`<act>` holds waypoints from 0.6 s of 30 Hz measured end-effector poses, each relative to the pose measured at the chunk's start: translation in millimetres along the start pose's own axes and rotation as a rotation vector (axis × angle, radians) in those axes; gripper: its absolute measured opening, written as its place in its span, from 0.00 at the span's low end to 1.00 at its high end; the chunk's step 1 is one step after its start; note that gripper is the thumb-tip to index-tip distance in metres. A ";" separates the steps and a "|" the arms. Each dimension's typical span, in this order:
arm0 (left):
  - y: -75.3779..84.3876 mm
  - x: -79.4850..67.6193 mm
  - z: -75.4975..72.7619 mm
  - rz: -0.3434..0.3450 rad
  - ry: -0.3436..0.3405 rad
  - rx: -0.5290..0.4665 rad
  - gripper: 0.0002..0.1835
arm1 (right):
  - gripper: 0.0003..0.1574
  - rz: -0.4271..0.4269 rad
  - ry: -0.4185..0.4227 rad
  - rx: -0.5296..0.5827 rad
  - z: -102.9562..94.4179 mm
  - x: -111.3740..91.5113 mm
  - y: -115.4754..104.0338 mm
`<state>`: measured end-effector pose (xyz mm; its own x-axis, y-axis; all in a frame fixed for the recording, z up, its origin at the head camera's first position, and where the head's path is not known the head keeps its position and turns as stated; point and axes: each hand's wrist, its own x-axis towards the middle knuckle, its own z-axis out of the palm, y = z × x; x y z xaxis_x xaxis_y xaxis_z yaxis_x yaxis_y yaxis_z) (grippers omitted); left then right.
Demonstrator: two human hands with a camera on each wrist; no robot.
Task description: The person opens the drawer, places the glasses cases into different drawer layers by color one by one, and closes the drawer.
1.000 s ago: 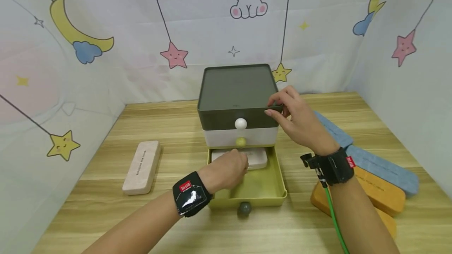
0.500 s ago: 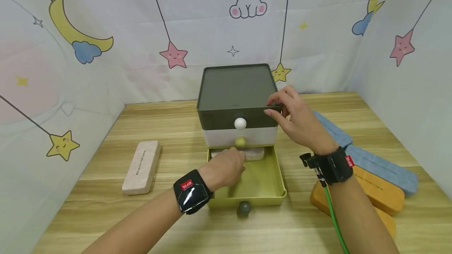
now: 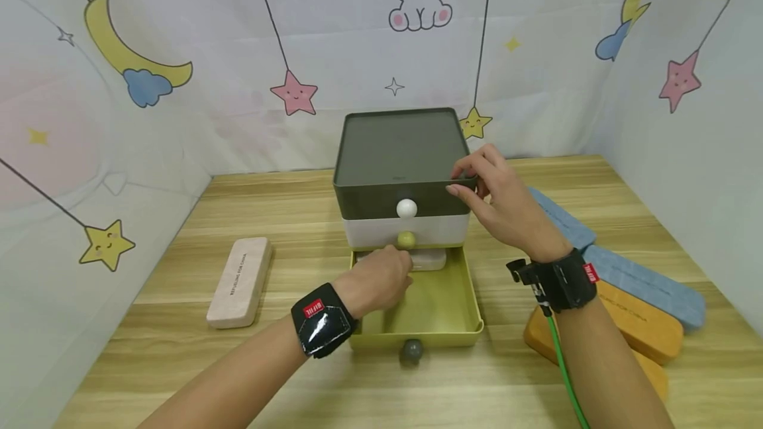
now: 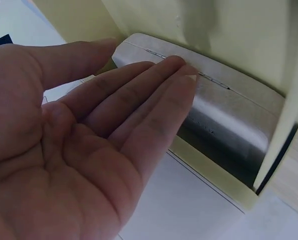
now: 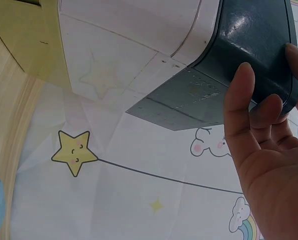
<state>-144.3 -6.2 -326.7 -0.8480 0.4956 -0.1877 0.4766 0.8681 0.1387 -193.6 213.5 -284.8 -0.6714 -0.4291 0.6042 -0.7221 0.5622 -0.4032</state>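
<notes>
A small drawer cabinet [image 3: 405, 147] has a dark green top tier, a white middle tier and a yellow bottom drawer [image 3: 438, 310], which is pulled out. At the back of that drawer lies a pale case [image 4: 228, 110] with a hinge line, probably a glasses case. My left hand [image 3: 378, 280] reaches into the drawer. Its nearly straight fingers touch the case in the left wrist view, and the thumb stays apart. My right hand [image 3: 501, 200] holds the cabinet's top right front corner, its thumb and curled fingers around the dark green tier [image 5: 253, 55].
Another pale case [image 3: 240, 283] lies on the wooden table to the left. On the right are blue cases [image 3: 644, 286] and orange cases [image 3: 640, 320], partly behind my right forearm. Round knobs [image 3: 406, 208] stick out from the drawer fronts. A patterned cloth [image 3: 238, 51] hangs behind.
The case in the drawer has slid backward, partly under the white tier, with my left hand following slightly. My right hand stays at the cabinet corner.
</notes>
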 end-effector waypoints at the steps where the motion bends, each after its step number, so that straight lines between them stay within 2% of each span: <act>1: -0.4 0.1 0.2 0.001 0.001 0.001 0.10 | 0.10 0.000 0.000 0.001 0.0 0.1 -0.3; 12: -3.1 -7.4 4.1 0.036 0.039 0.099 0.14 | 0.10 0.003 -0.002 -0.006 0.2 -1.4 0.1; 18: -5.0 -17.5 1.7 0.071 0.089 0.047 0.16 | 0.10 -0.009 -0.001 -0.013 -0.5 -0.3 -0.1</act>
<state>-131.4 -19.2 -325.7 -0.8281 0.5531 -0.0917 0.5446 0.8324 0.1026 -193.3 213.9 -284.6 -0.6651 -0.4345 0.6073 -0.7258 0.5675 -0.3889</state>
